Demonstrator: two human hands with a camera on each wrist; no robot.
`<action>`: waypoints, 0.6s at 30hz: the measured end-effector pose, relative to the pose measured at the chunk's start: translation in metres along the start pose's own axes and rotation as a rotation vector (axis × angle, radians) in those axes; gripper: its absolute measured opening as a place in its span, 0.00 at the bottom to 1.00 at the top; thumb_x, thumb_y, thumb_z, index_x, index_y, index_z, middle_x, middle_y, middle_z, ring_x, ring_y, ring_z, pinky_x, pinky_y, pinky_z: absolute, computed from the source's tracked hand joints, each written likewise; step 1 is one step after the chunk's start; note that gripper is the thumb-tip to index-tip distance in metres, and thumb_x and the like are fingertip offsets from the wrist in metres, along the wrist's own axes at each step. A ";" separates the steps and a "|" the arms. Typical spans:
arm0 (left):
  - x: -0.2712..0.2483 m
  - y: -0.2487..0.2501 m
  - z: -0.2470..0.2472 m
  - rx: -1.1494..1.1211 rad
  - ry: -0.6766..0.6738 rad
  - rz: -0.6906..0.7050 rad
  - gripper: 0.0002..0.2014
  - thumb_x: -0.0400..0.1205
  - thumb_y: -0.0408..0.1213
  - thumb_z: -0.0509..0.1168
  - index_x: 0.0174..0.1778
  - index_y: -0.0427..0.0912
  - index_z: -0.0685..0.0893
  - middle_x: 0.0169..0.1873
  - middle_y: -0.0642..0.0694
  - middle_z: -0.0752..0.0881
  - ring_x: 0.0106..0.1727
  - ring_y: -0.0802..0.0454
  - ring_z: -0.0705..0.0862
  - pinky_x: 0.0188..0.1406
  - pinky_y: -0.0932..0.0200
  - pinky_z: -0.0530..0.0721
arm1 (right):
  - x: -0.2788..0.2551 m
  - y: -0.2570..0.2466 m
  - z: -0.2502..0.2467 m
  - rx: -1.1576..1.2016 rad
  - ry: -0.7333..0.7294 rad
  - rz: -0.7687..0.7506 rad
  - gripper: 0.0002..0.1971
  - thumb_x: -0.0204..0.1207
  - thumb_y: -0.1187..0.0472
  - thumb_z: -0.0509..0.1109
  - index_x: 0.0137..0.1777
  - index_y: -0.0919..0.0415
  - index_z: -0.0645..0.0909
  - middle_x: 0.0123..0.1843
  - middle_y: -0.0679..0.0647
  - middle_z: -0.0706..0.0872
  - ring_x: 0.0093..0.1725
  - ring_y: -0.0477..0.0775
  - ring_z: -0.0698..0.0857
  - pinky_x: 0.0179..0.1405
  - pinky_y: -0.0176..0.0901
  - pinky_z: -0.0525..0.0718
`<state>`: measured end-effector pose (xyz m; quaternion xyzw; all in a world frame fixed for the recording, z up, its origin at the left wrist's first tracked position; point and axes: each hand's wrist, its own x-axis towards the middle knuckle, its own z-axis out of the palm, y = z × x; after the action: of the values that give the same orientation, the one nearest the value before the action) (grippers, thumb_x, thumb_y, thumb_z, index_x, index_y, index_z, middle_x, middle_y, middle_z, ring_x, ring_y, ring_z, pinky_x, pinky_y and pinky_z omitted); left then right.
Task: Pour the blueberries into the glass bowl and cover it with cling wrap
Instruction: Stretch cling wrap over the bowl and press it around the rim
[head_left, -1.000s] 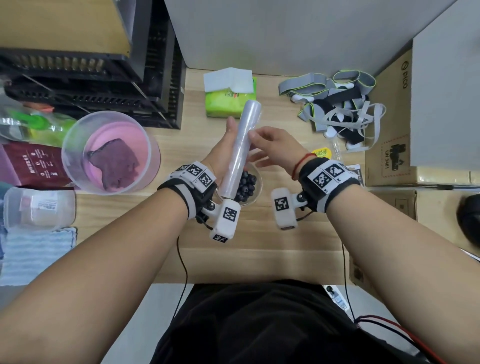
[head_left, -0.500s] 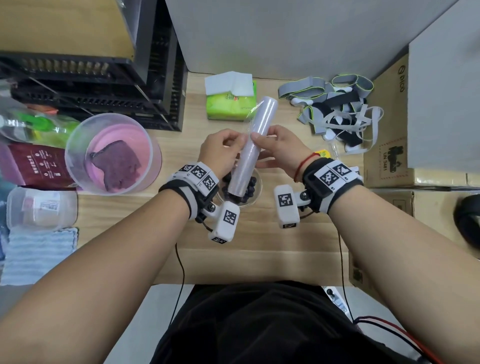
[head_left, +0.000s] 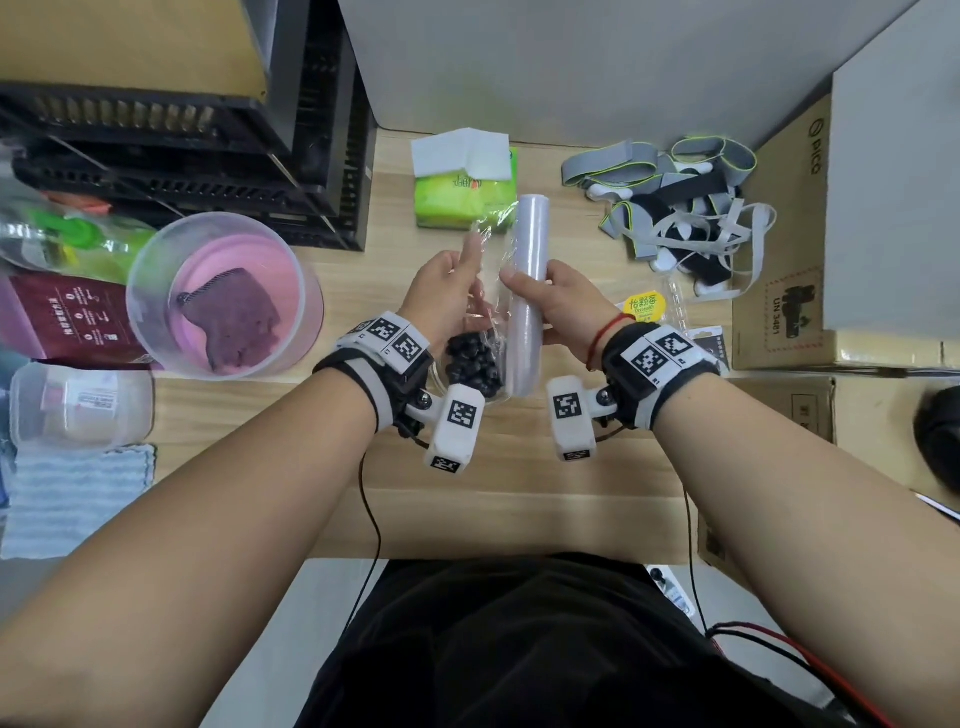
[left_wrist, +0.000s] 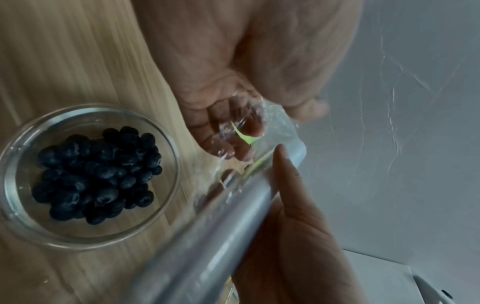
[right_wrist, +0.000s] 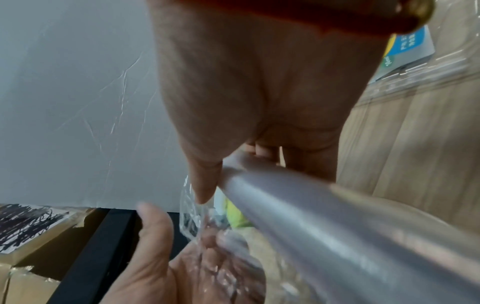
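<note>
A small glass bowl with a heap of blueberries stands on the wooden table, seen between my wrists in the head view. Above it my right hand grips the cling wrap roll, which points away from me. My left hand pinches the loose edge of clear film drawn off the roll's left side. The film is crumpled between the left fingers.
A large clear tub with a pink lid and purple cloth stands to the left, with a black rack behind it. A green tissue pack and a pile of grey straps lie at the back. Cardboard boxes stand at the right.
The roll passed from my left hand to my right and shifted right. My left hand took hold of the film edge and pulled it leftward off the roll.
</note>
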<state>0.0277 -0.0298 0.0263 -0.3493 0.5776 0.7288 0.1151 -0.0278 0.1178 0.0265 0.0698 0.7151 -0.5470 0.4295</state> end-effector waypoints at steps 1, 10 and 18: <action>0.000 -0.001 -0.002 0.016 -0.035 -0.001 0.20 0.79 0.57 0.70 0.47 0.42 0.76 0.32 0.46 0.79 0.28 0.51 0.81 0.29 0.57 0.84 | 0.001 0.001 -0.001 -0.011 0.015 -0.006 0.26 0.74 0.43 0.76 0.60 0.61 0.74 0.41 0.55 0.86 0.39 0.57 0.88 0.46 0.59 0.90; 0.004 -0.008 -0.014 0.095 0.057 0.028 0.19 0.90 0.47 0.56 0.45 0.39 0.86 0.32 0.46 0.77 0.25 0.51 0.81 0.23 0.60 0.77 | 0.010 0.009 -0.001 0.046 0.001 -0.003 0.28 0.70 0.49 0.79 0.61 0.65 0.72 0.39 0.59 0.85 0.36 0.64 0.86 0.43 0.63 0.89; 0.003 -0.012 -0.022 0.188 0.011 0.025 0.13 0.75 0.44 0.79 0.48 0.42 0.86 0.37 0.46 0.86 0.29 0.54 0.83 0.32 0.60 0.84 | 0.016 0.020 0.005 0.061 0.011 0.000 0.38 0.65 0.43 0.81 0.64 0.68 0.71 0.36 0.57 0.82 0.32 0.61 0.85 0.40 0.61 0.89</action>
<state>0.0409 -0.0472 0.0135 -0.3335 0.6484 0.6709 0.1351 -0.0236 0.1159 0.0010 0.0858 0.7005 -0.5682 0.4233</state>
